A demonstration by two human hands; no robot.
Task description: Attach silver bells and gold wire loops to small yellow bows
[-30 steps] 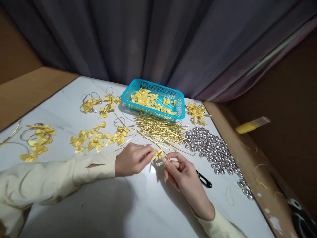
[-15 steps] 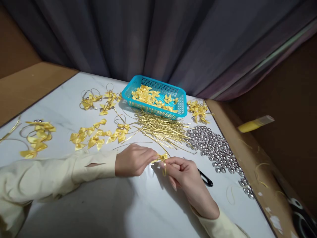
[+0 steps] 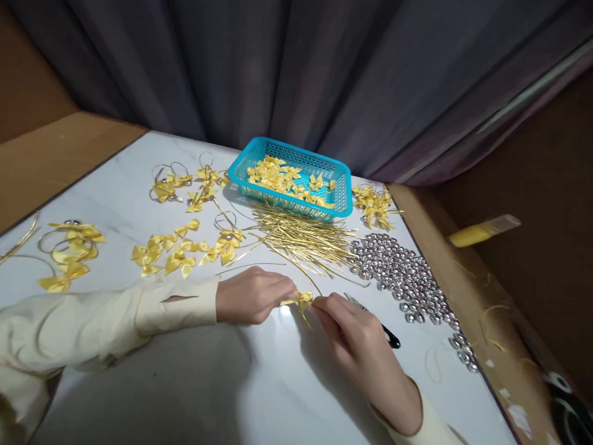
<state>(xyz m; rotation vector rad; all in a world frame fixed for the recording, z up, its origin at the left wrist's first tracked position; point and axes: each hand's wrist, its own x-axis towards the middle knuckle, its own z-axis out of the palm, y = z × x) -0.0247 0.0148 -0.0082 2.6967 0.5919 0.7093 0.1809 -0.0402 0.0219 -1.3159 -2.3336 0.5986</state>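
My left hand [image 3: 257,295] is closed, its fingertips pinching the left side of a small yellow ribbon bow [image 3: 304,298] just above the table. At the bow's right edge, my right hand [image 3: 359,340] is closed in a pinch, apparently on the end of a thin gold cord, which its fingers mostly hide. A curved loose strand [image 3: 306,319] hangs below the bow. Partly behind my right hand lies a cutting tool with a black handle [image 3: 391,337] and a metal blade. Beyond my hands is a pile of gold cords [image 3: 306,240].
A blue basket [image 3: 343,207] of yellow bows stands at the back. Silver bells or beads [image 3: 403,269] spread along the right. Several bows with loops [image 3: 74,253] lie on the left, and plain bows [image 3: 162,247] nearer the middle. A yellow-handled tool [image 3: 484,230] is beyond the right edge.
My right hand has turned and drawn slightly right, away from the bow's middle. The gold loop by the bow now shows as a hanging strand. My left hand keeps its pinch.
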